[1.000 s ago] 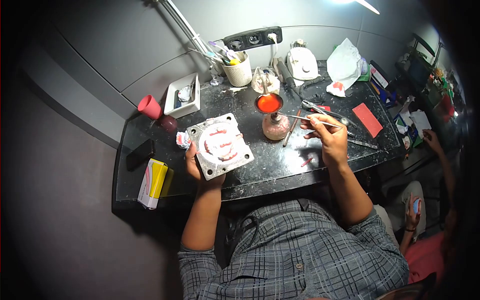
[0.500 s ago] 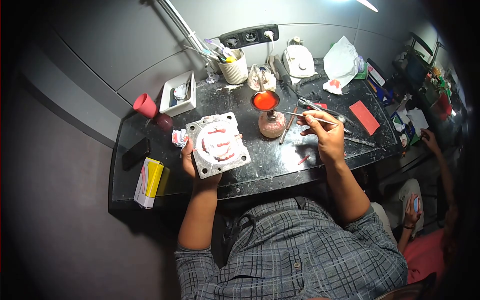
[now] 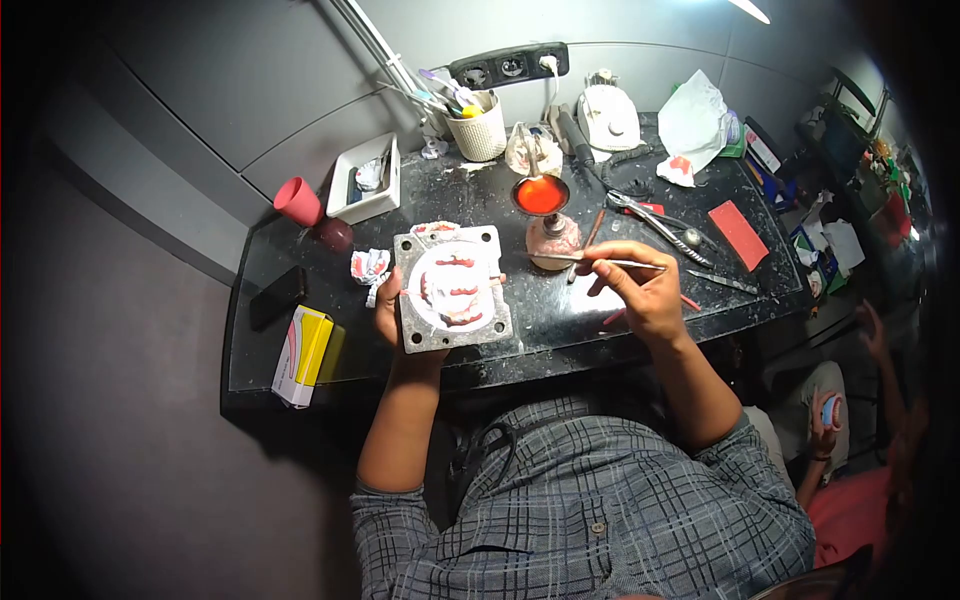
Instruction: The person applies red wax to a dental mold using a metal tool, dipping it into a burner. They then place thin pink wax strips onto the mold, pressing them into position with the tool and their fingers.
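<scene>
My left hand (image 3: 388, 312) grips the left edge of a grey metal flask (image 3: 415, 331), whose round white plaster filling (image 3: 437, 290) carries curved red-pink wax shapes. My right hand (image 3: 650, 292) pinches a thin metal tool (image 3: 610, 262) that points left towards the flask, its tip apart from it. Behind the tool stands a burner with a pinkish base (image 3: 553, 240). A round pan of bright red liquid (image 3: 540, 195) is above this burner. White and red plaster casts (image 3: 370, 266) lie left of the flask.
At the back are a white tray (image 3: 390, 201), a woven cup of tools (image 3: 479, 136) and a white device (image 3: 610, 118). A red wax sheet (image 3: 738, 236) and pliers (image 3: 655, 222) lie right. A yellow-white box (image 3: 302, 357) is at left. Another person's hand (image 3: 825, 425) holds a cast.
My right hand and the tool have moved down, away from the pan's edge and closer to the flask. The flask has turned slightly and shows straighter. The view has shifted a little.
</scene>
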A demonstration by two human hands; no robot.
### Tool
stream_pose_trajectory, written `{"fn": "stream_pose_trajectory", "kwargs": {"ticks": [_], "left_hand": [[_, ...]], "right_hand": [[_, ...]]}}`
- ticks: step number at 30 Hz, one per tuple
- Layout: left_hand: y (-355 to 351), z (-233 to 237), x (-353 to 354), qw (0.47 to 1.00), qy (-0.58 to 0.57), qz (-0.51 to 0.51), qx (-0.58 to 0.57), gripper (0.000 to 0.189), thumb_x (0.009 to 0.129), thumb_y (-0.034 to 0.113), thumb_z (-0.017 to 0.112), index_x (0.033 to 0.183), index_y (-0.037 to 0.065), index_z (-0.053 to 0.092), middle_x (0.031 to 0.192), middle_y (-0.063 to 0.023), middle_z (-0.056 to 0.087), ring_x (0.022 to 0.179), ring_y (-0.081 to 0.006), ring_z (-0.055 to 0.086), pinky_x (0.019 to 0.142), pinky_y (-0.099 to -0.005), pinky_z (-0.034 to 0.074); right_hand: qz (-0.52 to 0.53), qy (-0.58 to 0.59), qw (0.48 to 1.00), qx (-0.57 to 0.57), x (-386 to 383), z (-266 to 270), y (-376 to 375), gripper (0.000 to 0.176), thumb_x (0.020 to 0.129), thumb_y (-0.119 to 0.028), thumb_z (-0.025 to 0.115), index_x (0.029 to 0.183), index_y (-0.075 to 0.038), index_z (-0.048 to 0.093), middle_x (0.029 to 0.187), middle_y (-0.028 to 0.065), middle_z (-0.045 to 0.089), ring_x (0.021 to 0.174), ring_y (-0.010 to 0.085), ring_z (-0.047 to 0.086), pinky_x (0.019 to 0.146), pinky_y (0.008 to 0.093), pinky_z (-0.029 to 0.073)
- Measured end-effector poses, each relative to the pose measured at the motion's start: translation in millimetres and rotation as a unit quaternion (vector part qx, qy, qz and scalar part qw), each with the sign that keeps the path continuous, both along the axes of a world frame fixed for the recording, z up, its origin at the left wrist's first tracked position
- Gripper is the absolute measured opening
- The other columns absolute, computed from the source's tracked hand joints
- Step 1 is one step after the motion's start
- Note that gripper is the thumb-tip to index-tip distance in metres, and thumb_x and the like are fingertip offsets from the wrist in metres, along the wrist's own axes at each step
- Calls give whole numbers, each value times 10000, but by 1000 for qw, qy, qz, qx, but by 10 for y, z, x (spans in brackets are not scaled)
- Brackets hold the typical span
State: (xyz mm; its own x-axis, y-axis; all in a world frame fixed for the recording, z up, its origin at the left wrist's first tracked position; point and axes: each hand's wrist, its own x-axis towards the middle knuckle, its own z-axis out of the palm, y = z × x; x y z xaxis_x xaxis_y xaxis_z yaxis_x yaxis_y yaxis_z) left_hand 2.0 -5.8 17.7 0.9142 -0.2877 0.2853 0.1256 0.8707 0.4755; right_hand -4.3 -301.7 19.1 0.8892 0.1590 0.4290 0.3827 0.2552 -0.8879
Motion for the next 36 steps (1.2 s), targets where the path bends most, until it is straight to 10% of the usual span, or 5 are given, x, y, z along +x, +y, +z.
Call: {"fn": "stream_pose_trajectory", "kwargs": {"ticks": [25, 31, 32, 35, 36], "left_hand": [[90, -46, 28, 998, 33, -29, -51, 692, 981, 439, 559, 1460, -54, 475, 1396, -257, 596, 1262, -428, 603, 1102, -587, 463], [93, -61, 66, 997, 74, -19, 28, 744, 958, 461, 558, 1512, -19, 431, 1490, -291, 499, 1259, -584, 535, 1010, -844, 349], [26, 9, 11, 995, 32, -95, -12, 632, 932, 323, 562, 1439, -48, 489, 1362, -261, 619, 1231, -439, 619, 1087, -612, 463], [101, -242, 94, 987, 109, 55, 102, 696, 941, 393, 563, 1478, -40, 468, 1412, -248, 592, 1254, -446, 603, 1096, -644, 443], [76, -212, 80, 993, 87, 8, 83, 644, 949, 350, 557, 1441, -60, 502, 1365, -232, 631, 1242, -381, 629, 1109, -528, 472]], "right_hand": [[98, 27, 995, -23, -70, 10, 65, 164, 980, -15, 685, 1129, 29, 736, 1125, 129, 754, 977, 161, 717, 765, 285, 599], [-31, 59, 991, -112, 158, 176, -386, 205, 1016, -188, 690, 954, 7, 696, 851, 80, 741, 730, 123, 703, 603, 250, 537], [-61, 108, 970, -209, 186, 243, -482, 256, 1001, -232, 714, 898, 2, 695, 784, 66, 727, 673, 112, 685, 572, 252, 514], [-126, 159, 917, -345, 215, 257, -626, 400, 957, -340, 765, 743, -12, 686, 613, 44, 677, 560, 95, 646, 517, 277, 476], [-138, 177, 900, -373, 207, 273, -641, 433, 949, -367, 769, 721, -7, 691, 603, 53, 674, 561, 95, 648, 518, 288, 482]]}}
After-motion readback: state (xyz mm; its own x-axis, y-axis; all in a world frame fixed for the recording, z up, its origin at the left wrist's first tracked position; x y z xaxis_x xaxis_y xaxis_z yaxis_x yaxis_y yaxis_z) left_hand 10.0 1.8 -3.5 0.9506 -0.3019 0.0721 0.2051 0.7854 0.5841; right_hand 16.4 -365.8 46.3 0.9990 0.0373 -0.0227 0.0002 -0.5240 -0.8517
